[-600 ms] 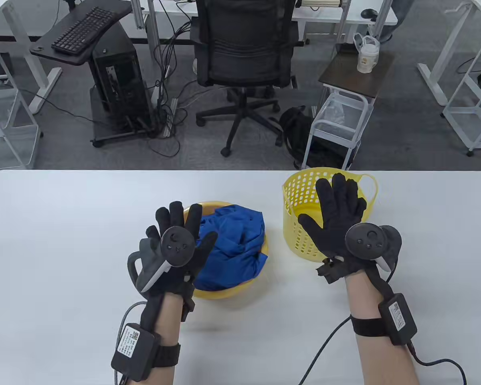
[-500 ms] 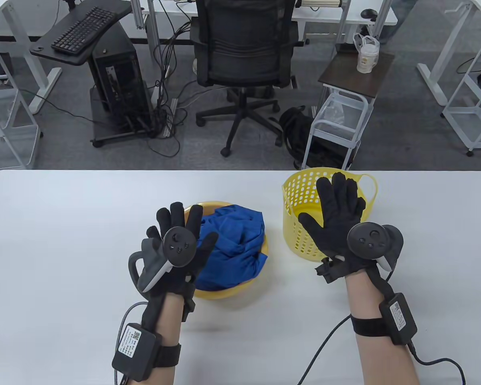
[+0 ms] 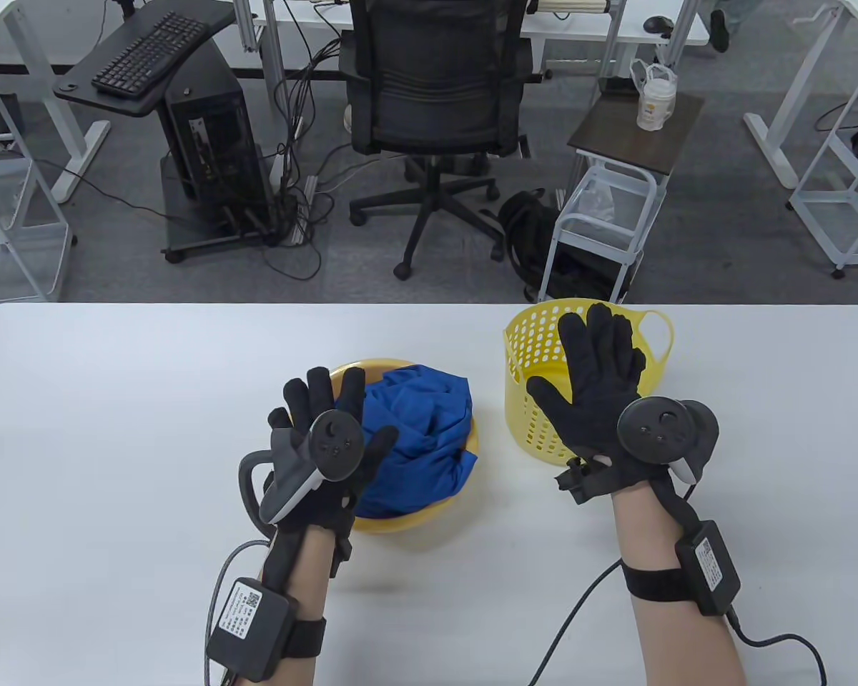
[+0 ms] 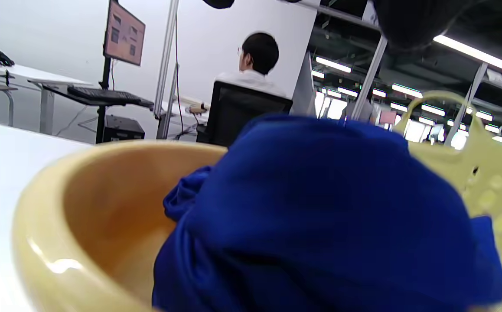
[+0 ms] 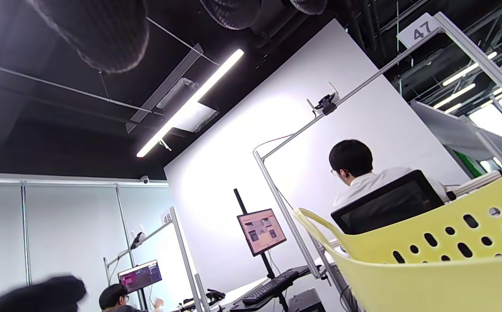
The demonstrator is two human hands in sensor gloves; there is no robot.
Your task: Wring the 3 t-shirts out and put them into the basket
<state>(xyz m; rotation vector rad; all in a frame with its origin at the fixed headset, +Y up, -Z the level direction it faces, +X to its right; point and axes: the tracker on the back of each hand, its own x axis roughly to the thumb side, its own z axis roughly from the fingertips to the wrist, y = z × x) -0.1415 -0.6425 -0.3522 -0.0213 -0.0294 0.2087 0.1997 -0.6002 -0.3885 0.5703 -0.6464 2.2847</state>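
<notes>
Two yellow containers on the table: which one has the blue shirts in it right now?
The round bowl by the left hand, with solid walls, holds the blue shirts. The taller basket with holes and handles, under the right hand, shows no shirts.

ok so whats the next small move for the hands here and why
Probably lower the left hand into the yellow bowl and grip the blue t-shirts. Both hands hover open and hold nothing, the right hand over the basket, which looks empty.

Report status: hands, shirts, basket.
Left hand and right hand open, holding nothing. Blue shirts heaped in bowl. Basket beside it, nothing blocking.
</notes>
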